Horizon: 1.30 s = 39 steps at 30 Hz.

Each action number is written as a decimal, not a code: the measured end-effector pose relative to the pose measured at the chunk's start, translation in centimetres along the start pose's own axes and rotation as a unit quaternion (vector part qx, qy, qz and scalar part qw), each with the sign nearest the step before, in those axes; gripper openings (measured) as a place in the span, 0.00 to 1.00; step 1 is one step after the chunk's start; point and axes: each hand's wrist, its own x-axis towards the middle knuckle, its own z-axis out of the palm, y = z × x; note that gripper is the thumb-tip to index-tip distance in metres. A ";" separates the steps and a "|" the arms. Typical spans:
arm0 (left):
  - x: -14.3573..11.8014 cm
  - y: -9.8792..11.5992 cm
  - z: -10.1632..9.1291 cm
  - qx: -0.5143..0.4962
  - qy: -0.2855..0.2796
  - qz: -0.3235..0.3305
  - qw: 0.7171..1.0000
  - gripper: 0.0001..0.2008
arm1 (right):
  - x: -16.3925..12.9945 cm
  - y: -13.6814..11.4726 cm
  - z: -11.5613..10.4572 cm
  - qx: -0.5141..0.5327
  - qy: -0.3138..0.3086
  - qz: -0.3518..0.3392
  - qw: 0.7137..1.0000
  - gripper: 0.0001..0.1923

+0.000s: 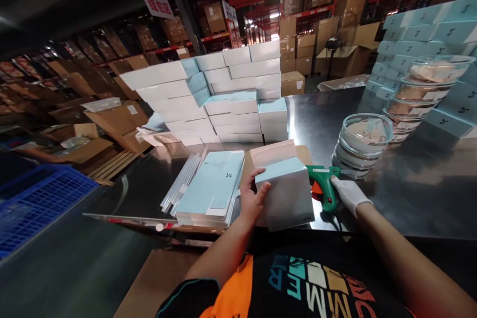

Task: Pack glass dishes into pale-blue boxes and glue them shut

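Pale-blue and white carton (285, 194), folded up, stood at the near edge of the steel table (410, 179), directly before the person. Left hand (254, 198), bare, was clamped on the carton's left side, thumb over the top edge, fingers curled on the face. Right hand (348, 194), in a white glove, was closed round the handle of a green glue gun (323, 184), its body lying just right of the carton, nozzle end hidden behind it.

Adjacent stock: stack of flat unfolded blanks (210, 189) just left of the carton; clear sleeves (182, 184) beside those; wall of finished boxes (223, 94) at the table's far side; stacked clear lidded tubs (363, 141) to the right, near the gun.

Handling note, as judgement: the step appeared to be gluing a flap. The left hand would do best pinning the carton square against the table so the seam stays aligned, bare fingers kept off the glue line; the gun should lay a short, even bead, then the flap be pressed until set. Excess glue risks strings on the printed face.
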 end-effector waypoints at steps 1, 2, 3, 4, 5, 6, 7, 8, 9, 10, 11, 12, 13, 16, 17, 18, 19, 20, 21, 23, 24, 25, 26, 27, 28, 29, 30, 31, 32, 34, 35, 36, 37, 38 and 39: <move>0.1 -0.1 0.0 0.002 0.001 0.004 1.000 0.35 | 0.2 0.0 -0.4 -0.022 0.030 -0.012 0.999 0.25; 0.1 -0.2 0.0 0.002 0.001 0.007 1.000 0.36 | 0.3 -0.2 -0.6 -0.041 0.056 -0.026 0.997 0.23; 0.1 -0.3 0.0 0.001 -0.003 0.008 1.000 0.36 | 0.0 -0.7 -0.5 -0.047 0.076 -0.049 0.995 0.20; 0.1 -0.3 0.0 -0.003 -0.008 0.007 1.000 0.36 | -0.4 -1.3 -0.1 -0.035 0.081 -0.084 0.993 0.17; 0.1 -0.4 0.1 -0.007 -0.015 0.007 1.000 0.36 | -0.9 -2.2 0.6 -0.010 0.069 -0.124 0.990 0.17; 0.1 -0.5 0.2 -0.010 -0.024 0.007 1.000 0.37 | -1.5 -3.1 1.6 0.023 0.037 -0.165 0.985 0.20; 0.1 -0.6 0.3 -0.010 -0.035 0.008 0.999 0.37 | -2.0 -4.1 2.6 0.058 -0.008 -0.201 0.978 0.25; 0.1 -0.7 0.4 -0.009 -0.045 0.010 0.999 0.36 | -2.3 -5.1 3.7 0.088 -0.054 -0.228 0.968 0.29; 0.1 -0.9 0.5 -0.006 -0.056 0.013 0.998 0.36 | -2.6 -5.9 4.6 0.107 -0.092 -0.243 0.960 0.31; 0.1 -1.1 0.6 -0.002 -0.064 0.020 0.998 0.35 | -2.7 -6.6 5.3 0.111 -0.118 -0.248 0.955 0.30; 0.1 -1.3 0.7 -0.001 -0.068 0.032 0.997 0.35 | -2.6 -6.9 5.7 0.106 -0.130 -0.255 0.952 0.30; 0.1 -1.6 0.8 -0.003 -0.065 0.047 0.997 0.34 | -2.4 -7.0 5.8 0.096 -0.135 -0.269 0.949 0.29; 0.2 -1.9 0.9 -0.011 -0.054 0.062 0.997 0.33 | -2.2 -6.8 5.6 0.082 -0.138 -0.292 0.943 0.29; 0.6 -2.7 1.0 -0.062 -0.021 0.105 0.992 0.32 | -1.5 -5.3 4.3 0.031 -0.140 -0.403 0.904 0.29; 0.8 -2.8 0.9 -0.076 -0.026 0.124 0.989 0.31 | -1.6 -4.8 3.8 0.020 -0.141 -0.436 0.888 0.27; 1.1 -2.8 0.7 -0.081 -0.045 0.149 0.984 0.29 | -1.7 -4.3 3.3 0.012 -0.147 -0.462 0.875 0.24; 1.3 -2.7 0.5 -0.080 -0.074 0.181 0.977 0.26 | -2.0 -4.0 3.0 0.006 -0.158 -0.478 0.864 0.19; 1.6 -2.5 0.2 -0.074 -0.108 0.216 0.968 0.22 | -2.5 -3.8 2.8 0.001 -0.172 -0.489 0.855 0.15; 1.8 -2.3 0.0 -0.068 -0.140 0.249 0.956 0.18 | -3.0 -3.8 2.6 -0.005 -0.186 -0.495 0.849 0.12; 2.0 -1.8 -0.5 -0.062 -0.187 0.293 0.936 0.12 | -3.8 -4.1 2.4 -0.014 -0.199 -0.504 0.840 0.12; 2.1 -1.6 -0.7 -0.061 -0.197 0.303 0.930 0.12 | -4.1 -4.3 2.4 -0.016 -0.199 -0.510 0.837 0.13; 2.1 -1.5 -0.8 -0.058 -0.202 0.308 0.928 0.11 | -4.3 -4.3 2.4 -0.015 -0.196 -0.517 0.833 0.14; 2.1 -1.4 -0.9 -0.052 -0.203 0.309 0.928 0.11 | -4.3 -4.3 2.4 -0.014 -0.195 -0.523 0.830 0.15; 2.0 -1.3 -0.9 -0.043 -0.204 0.310 0.927 0.10 | -4.2 -3.9 2.4 -0.015 -0.192 -0.525 0.829 0.15; 1.9 -1.4 -0.8 -0.034 -0.207 0.311 0.927 0.10 | -4.1 -3.4 2.5 -0.018 -0.185 -0.520 0.834 0.16; 1.8 -1.4 -0.8 -0.026 -0.212 0.312 0.926 0.11 | -4.0 -2.7 2.6 -0.025 -0.171 -0.505 0.846 0.17; 1.7 -1.5 -0.9 -0.018 -0.217 0.310 0.926 0.13 | -3.9 -1.8 2.7 -0.035 -0.152 -0.480 0.864 0.22; 1.5 -1.7 -1.0 -0.012 -0.217 0.300 0.929 0.18 | -3.8 -0.8 3.0 -0.047 -0.133 -0.447 0.883 0.31; 1.4 -1.9 -1.2 -0.009 -0.211 0.285 0.935 0.26 | -3.7 0.1 3.3 -0.058 -0.120 -0.412 0.901 0.40; 1.5 -2.4 -2.2 -0.004 -0.174 0.238 0.955 0.44 | -3.5 1.5 4.0 -0.071 -0.124 -0.349 0.926 0.49; 1.7 -2.7 -3.1 0.006 -0.145 0.212 0.966 0.50 | -3.4 1.7 4.3 -0.072 -0.126 -0.322 0.936 0.49; 2.2 -2.9 -4.2 0.028 -0.114 0.185 0.976 0.52 | -3.3 1.5 4.5 -0.068 -0.119 -0.299 0.944 0.46; 2.8 -3.0 -5.5 0.066 -0.083 0.157 0.982 0.51 | -3.0 0.9 4.6 -0.061 -0.100 -0.277 0.954 0.43; 3.6 -3.1 -7.1 0.121 -0.056 0.127 0.983 0.49 | -2.5 -0.1 4.5 -0.049 -0.070 -0.257 0.963 0.41; 4.4 -3.1 -8.8 0.190 -0.035 0.094 0.977 0.46 | -1.8 -1.5 4.4 -0.033 -0.033 -0.238 0.970 0.40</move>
